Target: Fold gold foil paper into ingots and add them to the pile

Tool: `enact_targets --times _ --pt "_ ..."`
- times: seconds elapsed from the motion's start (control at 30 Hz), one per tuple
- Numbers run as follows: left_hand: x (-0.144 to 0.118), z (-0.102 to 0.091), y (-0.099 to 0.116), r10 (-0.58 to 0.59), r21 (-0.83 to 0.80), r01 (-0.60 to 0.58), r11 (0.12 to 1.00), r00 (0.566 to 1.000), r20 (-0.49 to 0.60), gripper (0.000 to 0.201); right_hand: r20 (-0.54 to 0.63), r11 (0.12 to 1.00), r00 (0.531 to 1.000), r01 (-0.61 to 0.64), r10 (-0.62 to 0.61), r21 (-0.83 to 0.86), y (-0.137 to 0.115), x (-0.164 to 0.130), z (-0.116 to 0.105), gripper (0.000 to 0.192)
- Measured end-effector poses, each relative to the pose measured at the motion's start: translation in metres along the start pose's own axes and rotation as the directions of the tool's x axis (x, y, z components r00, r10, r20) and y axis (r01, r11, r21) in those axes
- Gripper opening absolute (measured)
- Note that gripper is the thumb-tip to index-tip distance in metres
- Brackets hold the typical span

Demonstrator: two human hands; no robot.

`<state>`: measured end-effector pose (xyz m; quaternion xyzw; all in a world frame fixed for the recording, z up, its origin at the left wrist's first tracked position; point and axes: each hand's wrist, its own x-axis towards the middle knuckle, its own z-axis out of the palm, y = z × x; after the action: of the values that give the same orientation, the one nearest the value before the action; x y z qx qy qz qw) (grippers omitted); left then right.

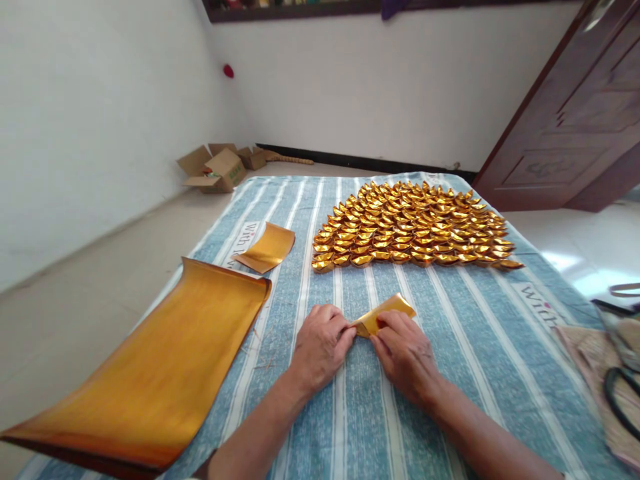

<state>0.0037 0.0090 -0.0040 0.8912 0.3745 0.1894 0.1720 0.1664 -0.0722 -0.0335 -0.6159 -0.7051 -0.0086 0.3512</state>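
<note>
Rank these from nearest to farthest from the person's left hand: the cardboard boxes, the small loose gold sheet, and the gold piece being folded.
From the left hand:
1. Gold piece being folded, pinched at its fingertips.
2. Small loose gold sheet, ahead and left on the cloth.
3. Cardboard boxes, on the floor by the far wall.

On the cloth (450, 333), folded pieces (410, 227) lie beyond the hands (320, 347), big sheet (165, 373) left (small sheet (266, 248) behind it).

I see gold foil paper (384, 313) (shiny, slightly orange), gold folded ingots (410, 227), a blue-and-white striped cloth (475, 333), white walls (75, 133), a dark brown door (575, 113).
</note>
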Motion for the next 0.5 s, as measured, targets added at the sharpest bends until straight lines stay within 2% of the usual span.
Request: enact_targets --times 0.23,0.5 --pt "-0.0012 0.0059 0.0009 -0.088 0.012 0.089 0.996 0.992 -0.090 0.020 0.005 0.999 0.999 -0.039 0.039 0.007 -0.0002 0.0022 0.0010 0.027" --pt "-0.0030 0.0100 0.0048 -0.026 0.139 0.050 0.989 0.985 -0.169 0.014 0.020 0.999 0.998 -0.051 0.051 -0.001 0.0024 0.0023 0.0038 0.024"
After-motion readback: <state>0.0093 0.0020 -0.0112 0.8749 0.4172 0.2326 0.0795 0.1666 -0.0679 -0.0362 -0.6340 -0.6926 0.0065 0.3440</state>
